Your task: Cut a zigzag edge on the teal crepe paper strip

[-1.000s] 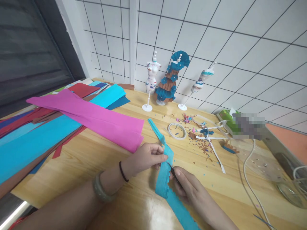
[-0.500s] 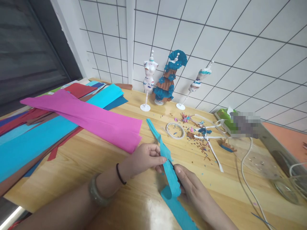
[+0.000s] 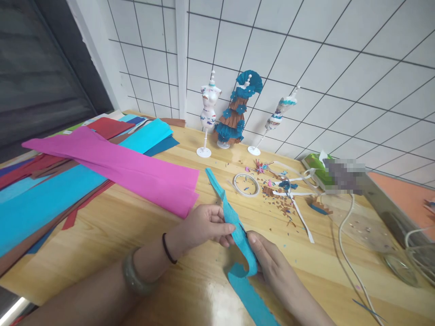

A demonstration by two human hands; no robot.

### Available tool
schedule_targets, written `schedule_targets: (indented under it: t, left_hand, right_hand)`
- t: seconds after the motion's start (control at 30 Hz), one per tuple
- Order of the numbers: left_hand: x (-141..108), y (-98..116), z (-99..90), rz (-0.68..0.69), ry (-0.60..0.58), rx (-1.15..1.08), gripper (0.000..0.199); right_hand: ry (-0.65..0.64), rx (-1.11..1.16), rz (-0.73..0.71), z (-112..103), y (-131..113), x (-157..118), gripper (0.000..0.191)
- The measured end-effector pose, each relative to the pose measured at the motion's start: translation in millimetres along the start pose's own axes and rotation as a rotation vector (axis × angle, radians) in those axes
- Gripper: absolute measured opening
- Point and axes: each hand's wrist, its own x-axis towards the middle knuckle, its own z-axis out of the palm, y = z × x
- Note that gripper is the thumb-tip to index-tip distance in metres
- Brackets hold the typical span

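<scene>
A long blue crepe paper strip runs from the middle of the table toward the bottom edge, curling over below my hands. My left hand pinches it between thumb and fingers near its middle. My right hand is closed around dark scissors, mostly hidden by the fingers and the strip, with the blades at the strip's right edge. The strip's lower part has a wavy edge.
Pink paper and stacked coloured sheets lie left. Two bare mannequins and a dressed one stand behind. A tape roll, scraps, white strips, a tissue pack and a cable are to the right.
The scissors at the strip's right edge look slightly shifted and the strip bends more beside my right hand. The whole view has moved slightly, with the background a little further left.
</scene>
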Motion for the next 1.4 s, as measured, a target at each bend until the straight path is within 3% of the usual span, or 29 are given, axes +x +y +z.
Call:
schedule_targets:
  t: [0.57,1.4]
  left_hand:
    - [-1.1,3.3,3.1,-0.117,0.008,-0.021,0.034]
    - [-1.1,1.7,3.1,-0.156,-0.030,-0.028,0.031]
  right_hand:
    - [0.081,-0.019,0.010,0.1,2.9,1.0,0.041]
    - [0.132,-0.034,-0.041,-0.2,3.9,4.5,0.041]
